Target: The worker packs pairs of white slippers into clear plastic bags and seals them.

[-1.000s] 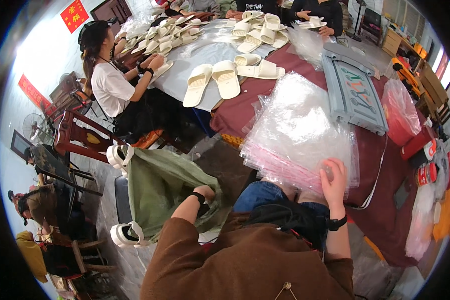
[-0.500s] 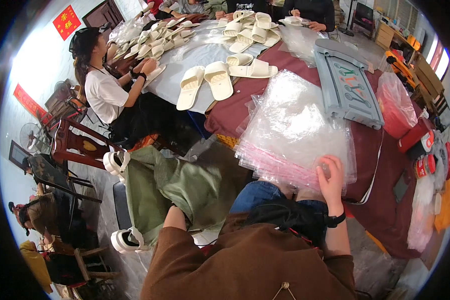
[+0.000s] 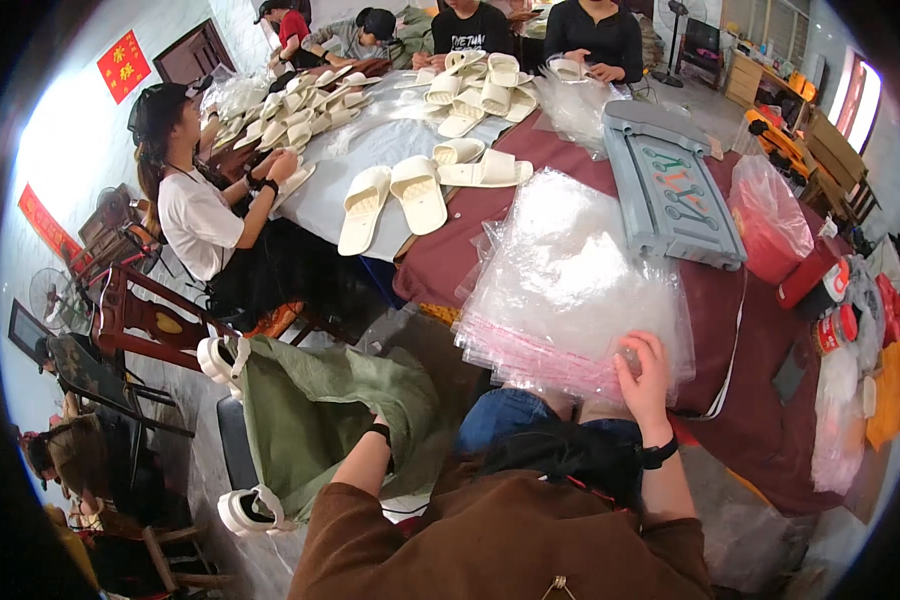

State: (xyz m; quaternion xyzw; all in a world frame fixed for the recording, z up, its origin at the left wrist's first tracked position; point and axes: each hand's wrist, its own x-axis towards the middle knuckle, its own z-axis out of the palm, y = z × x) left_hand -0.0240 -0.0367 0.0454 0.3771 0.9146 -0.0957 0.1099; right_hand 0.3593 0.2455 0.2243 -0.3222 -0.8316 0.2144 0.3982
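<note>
My right hand (image 3: 646, 376) rests on the near edge of a stack of clear plastic bags (image 3: 570, 270), thumb and bent fingers apart. The bags have pink strips along their near ends and lie partly over my lap. To the left, my left forearm (image 3: 364, 462) reaches into a green woven sack (image 3: 320, 390); the cloth hides the fingers. The sack's edge hangs over two white clip-like pieces (image 3: 254, 510) at its left side. Beyond the bags, a few cream slippers (image 3: 420, 192) lie on the table.
A grey plastic panel (image 3: 670, 190) lies right of the bags, near a red bucket covered in plastic (image 3: 770, 225). Piles of cream slippers (image 3: 300, 115) cover the far table. A person in a white shirt (image 3: 195, 215) sits at the left; others sit across. A wooden chair (image 3: 160, 315) stands left.
My left forearm has pushed forward and the sack's mouth gapes wider. The view has tilted up slightly, showing more of the people opposite. My right hand stays on the bags.
</note>
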